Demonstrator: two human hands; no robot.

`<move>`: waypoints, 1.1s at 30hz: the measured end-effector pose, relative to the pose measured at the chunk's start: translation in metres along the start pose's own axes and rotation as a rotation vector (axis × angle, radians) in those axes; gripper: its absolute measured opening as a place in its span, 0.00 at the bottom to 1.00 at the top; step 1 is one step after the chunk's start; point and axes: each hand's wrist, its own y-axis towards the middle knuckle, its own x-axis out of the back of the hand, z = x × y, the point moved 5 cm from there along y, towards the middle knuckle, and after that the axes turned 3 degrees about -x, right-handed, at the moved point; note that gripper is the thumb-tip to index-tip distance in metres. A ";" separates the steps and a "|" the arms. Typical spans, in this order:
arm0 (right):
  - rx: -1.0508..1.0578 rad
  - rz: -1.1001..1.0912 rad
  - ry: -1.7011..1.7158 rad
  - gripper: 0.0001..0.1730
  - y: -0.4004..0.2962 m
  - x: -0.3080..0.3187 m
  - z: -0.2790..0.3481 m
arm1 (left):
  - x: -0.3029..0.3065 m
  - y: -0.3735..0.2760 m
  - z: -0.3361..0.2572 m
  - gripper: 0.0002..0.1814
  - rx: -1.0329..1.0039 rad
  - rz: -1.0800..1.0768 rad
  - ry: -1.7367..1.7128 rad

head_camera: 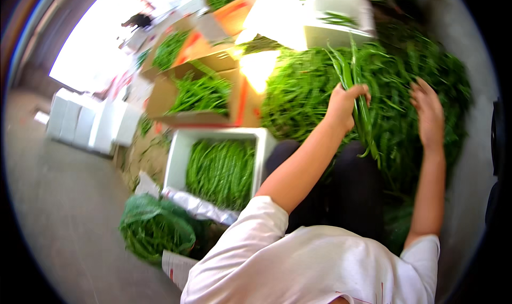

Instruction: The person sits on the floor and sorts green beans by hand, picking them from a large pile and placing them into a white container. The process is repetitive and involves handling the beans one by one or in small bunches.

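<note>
Several long green chili peppers are gripped in my left hand, their ends sticking out above and below the fist. My right hand is raised at the right over a large heap of green peppers, its fingers apart and nothing seen in it. The heap spreads beneath and beyond both hands, in front of my knees. Left of my knees, a white foam box holds long green peppers laid side by side in a dense layer.
Cardboard boxes of green peppers stand beyond the foam box. Another white foam box is at the top. A green mesh bag of peppers sits at lower left. White boxes stand at far left. Bright glare hides part of the top.
</note>
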 end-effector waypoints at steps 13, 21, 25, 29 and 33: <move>-0.581 -0.127 -0.121 0.24 -0.081 0.094 -0.167 | 0.320 0.010 -0.316 0.31 -0.371 -1.130 0.666; -1.126 -0.568 -0.262 0.16 -0.202 0.289 -0.362 | 0.054 0.057 -0.035 0.30 -0.085 -0.183 0.532; -1.308 -0.889 0.161 0.39 -0.247 0.252 -0.372 | -0.054 0.025 0.109 0.30 0.276 0.081 0.435; -1.258 -0.932 0.314 0.39 -0.238 0.230 -0.396 | -0.074 0.007 0.201 0.23 0.494 0.151 0.381; -1.304 -1.273 0.187 0.31 -0.262 0.255 -0.459 | -0.049 -0.003 0.256 0.22 0.747 0.092 0.576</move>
